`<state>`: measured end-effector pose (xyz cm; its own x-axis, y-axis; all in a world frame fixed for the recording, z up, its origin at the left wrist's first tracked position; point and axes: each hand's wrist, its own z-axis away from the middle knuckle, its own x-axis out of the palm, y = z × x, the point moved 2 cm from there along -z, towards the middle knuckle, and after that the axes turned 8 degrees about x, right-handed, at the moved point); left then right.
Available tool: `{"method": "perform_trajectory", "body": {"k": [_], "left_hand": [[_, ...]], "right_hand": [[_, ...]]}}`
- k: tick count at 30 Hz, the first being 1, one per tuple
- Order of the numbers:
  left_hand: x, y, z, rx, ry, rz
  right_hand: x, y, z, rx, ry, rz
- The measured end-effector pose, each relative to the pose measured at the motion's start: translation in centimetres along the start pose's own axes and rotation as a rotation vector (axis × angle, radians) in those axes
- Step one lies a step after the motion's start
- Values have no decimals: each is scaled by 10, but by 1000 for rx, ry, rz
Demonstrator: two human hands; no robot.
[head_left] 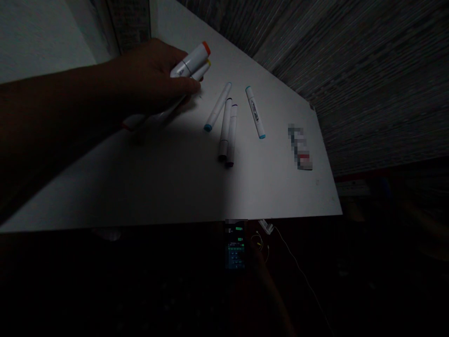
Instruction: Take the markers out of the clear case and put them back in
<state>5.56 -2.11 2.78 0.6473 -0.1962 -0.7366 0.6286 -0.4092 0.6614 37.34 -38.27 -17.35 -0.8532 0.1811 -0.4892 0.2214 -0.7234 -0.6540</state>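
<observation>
My left hand point(150, 77) reaches over a white table point(175, 187) and is closed round a bundle of white markers point(191, 63); one has an orange cap, one a yellow cap, and a red end sticks out below the hand. Several more markers lie on the table to the right: a light-blue-capped one point(217, 107), two dark-capped ones side by side point(227, 133), and another blue-capped one point(255, 112). My right hand is out of view.
A blurred small object point(300, 147) lies near the table's right edge. Below the front edge, in the dark, are a lit phone screen point(235, 245), a white plug point(266, 227) and a thin white cable point(298, 267). A textured wall runs behind the table.
</observation>
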Motion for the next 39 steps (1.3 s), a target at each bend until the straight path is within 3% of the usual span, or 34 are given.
{"method": "perform_trajectory", "body": {"k": [13, 39], "left_hand": [[0, -4, -2, -17, -4, -17], [-2, 0, 1, -11, 0, 36]], "right_hand": [[-4, 5, 5, 31, 45, -58], [-2, -9, 7, 51, 64, -1]]}}
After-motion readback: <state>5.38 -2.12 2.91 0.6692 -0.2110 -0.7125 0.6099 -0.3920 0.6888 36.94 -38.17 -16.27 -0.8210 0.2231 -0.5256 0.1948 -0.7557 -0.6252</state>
